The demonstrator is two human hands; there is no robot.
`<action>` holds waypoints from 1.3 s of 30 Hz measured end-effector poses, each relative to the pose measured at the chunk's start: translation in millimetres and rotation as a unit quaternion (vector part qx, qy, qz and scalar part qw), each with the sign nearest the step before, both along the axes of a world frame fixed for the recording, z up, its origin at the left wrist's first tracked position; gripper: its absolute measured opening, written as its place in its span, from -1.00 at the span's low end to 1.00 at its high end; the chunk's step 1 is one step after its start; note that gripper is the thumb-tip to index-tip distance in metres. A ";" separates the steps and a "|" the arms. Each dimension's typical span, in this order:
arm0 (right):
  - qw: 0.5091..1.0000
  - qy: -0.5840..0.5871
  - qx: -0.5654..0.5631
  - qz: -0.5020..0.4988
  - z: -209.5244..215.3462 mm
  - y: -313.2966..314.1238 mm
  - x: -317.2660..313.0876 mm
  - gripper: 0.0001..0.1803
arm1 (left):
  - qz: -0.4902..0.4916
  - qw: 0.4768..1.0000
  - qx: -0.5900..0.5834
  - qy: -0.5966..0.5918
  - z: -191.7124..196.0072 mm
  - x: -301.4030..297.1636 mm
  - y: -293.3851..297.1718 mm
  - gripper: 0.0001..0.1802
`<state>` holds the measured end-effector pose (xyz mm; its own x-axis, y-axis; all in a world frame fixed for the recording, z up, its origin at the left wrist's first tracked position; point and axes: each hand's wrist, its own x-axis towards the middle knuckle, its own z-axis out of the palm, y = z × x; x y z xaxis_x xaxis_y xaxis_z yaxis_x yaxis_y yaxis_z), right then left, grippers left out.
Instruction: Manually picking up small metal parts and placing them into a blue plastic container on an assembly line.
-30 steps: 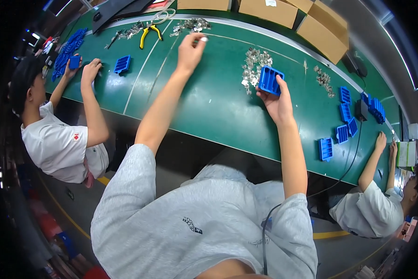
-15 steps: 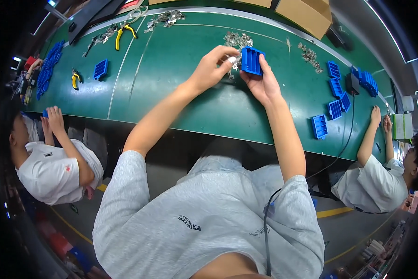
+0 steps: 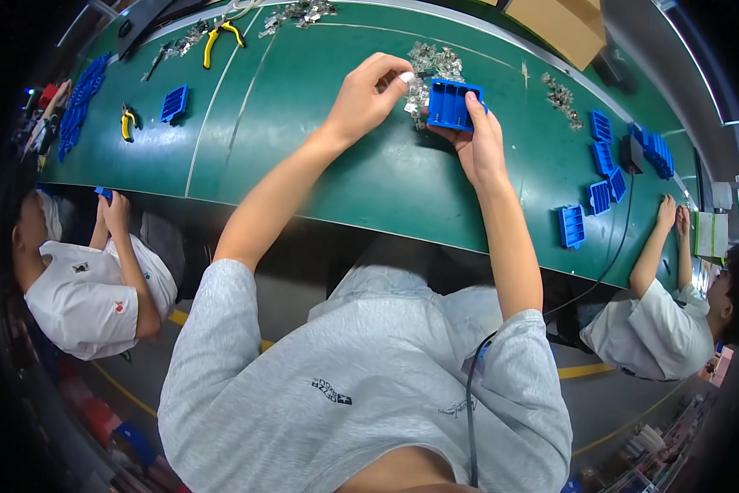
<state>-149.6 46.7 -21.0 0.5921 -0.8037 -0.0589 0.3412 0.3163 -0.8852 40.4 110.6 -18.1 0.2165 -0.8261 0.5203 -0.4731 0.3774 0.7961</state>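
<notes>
My right hand [image 3: 479, 141] holds a blue tray [image 3: 451, 107], left hand [image 3: 366, 96] narrow, contents unclear. Metal bits [image 3: 437, 63] just beyond, pliers [image 3: 128, 126] way left

Blue tray [image 3: 449, 105] in right fingers [image 3: 475, 108]

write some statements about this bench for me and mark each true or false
1. Pliers lie on the green bench. True.
2. The left hand is on the pliers. False: the left hand is near the metal parts.
3. The right hand holds a blue tray. True.
4. Every blue tray lies right of the hands. False: another tray lies to their left.
</notes>
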 end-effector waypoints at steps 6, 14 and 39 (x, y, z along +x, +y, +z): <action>0.999 0.028 -0.004 0.028 -0.6 9.1 6.7 -0.57 | 0.016 0.989 -0.101 -0.104 -3.0 -9.8 -0.9 -0.87; 0.999 0.022 0.013 0.044 -6.1 8.3 5.4 -0.65 | 0.031 0.982 -0.095 -0.161 -7.5 -8.3 -4.1 -0.85; 0.978 0.079 -0.180 -0.064 -12.2 15.4 9.7 -0.62 | -0.142 0.947 0.251 0.139 8.0 -7.9 3.4 -0.67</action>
